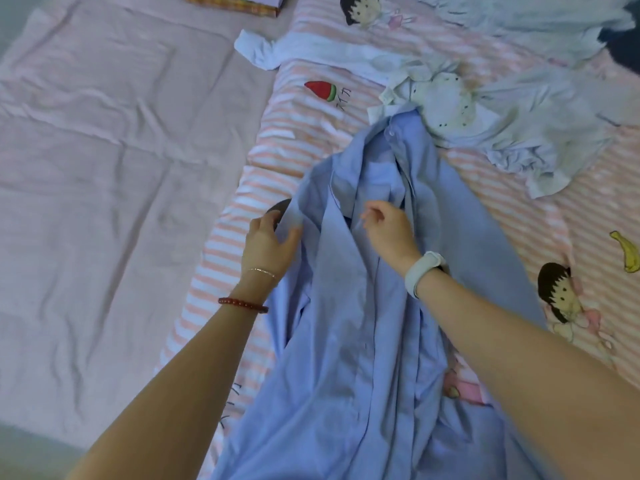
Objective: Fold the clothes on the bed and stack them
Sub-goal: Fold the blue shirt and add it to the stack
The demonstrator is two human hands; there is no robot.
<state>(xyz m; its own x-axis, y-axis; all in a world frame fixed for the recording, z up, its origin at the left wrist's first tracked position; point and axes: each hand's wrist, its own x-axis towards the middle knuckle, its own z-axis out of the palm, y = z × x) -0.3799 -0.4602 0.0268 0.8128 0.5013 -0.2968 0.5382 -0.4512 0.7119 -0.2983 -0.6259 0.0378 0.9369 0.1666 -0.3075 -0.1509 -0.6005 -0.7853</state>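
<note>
A light blue button shirt lies lengthwise on the pink-and-white striped quilt, collar end away from me. My left hand grips the shirt's left edge near the shoulder, thumb over the cloth. My right hand is over the shirt's front opening, fingers curled and pinching the placket edge. A heap of white garments lies beyond the collar, and a white sleeve trails off to the left.
A plain pink sheet covers the left half of the bed. A box with a yellow checked pattern sits at the far edge. A dark garment shows at the far right.
</note>
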